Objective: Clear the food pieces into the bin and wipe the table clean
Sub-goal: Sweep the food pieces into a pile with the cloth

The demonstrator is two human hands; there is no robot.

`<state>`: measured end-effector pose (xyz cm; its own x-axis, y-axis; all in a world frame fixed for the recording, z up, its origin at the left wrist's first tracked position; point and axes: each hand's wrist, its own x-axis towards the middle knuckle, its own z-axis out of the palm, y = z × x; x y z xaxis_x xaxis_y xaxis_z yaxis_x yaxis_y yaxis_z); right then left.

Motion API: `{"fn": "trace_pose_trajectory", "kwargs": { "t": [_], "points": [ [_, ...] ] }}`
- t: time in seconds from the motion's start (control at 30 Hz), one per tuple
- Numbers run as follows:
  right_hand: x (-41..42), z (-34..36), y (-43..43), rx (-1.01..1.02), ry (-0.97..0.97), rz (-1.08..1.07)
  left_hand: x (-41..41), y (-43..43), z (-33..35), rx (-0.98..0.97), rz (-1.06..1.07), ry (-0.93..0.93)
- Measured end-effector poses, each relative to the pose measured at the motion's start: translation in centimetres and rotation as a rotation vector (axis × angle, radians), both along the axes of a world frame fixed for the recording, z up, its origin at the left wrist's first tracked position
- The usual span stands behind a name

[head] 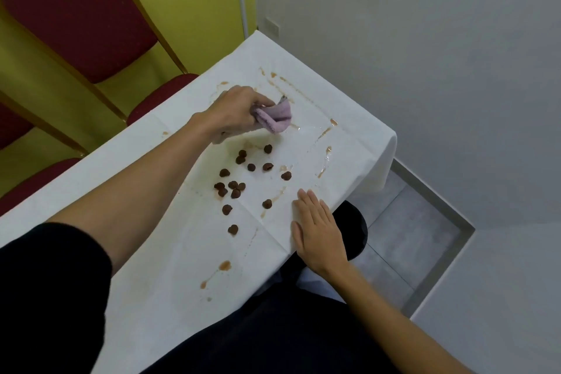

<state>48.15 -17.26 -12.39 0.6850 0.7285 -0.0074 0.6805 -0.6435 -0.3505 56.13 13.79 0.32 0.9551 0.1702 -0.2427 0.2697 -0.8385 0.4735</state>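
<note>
- White-clothed table (145, 267) in a corner; grey wall to the right, red chairs (76, 9) beyond the far side.
- Left hand (233, 112): curled tight round a bunched purple rag (274, 117), rag down on the far part of the table among brown streaks (324, 131).
- Right hand (318, 228): flat, fingers straight and close together, palm down at the near table edge, holding nothing.
- Food pieces (233, 185): brown lumps scattered mid-table between the hands, touched by neither.

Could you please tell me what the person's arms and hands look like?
The left hand and right hand are bare: no gloves, rings or watch show. A black sleeve covers the left upper arm; the right forearm shows no sleeve.
</note>
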Motion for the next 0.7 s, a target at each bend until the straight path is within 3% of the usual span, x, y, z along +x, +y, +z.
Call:
{"fn": "trace_pose_trajectory", "kwargs": {
  "t": [0.1,0.27,0.5,0.6,0.7],
  "points": [
    [0.0,0.1,0.0,-0.006,0.009,-0.004,0.3,-0.8,-0.9,0.046,0.025,-0.052],
    [0.1,0.1,0.1,0.002,0.007,-0.01,-0.2,-2.5,-2.4,0.149,0.037,0.016],
    [-0.1,-0.1,0.0,0.035,-0.011,-0.023,-4.3,-2.5,-1.4,-0.066,-0.085,0.13],
    [-0.1,-0.1,0.1,0.045,-0.011,-0.025,-6.7,-1.5,-0.1,-0.212,0.116,0.025],
    [-0.1,-0.2,0.2,0.047,-0.014,-0.029,-8.8,0.4,-0.2,-0.119,0.319,-0.07]
  ]
}}
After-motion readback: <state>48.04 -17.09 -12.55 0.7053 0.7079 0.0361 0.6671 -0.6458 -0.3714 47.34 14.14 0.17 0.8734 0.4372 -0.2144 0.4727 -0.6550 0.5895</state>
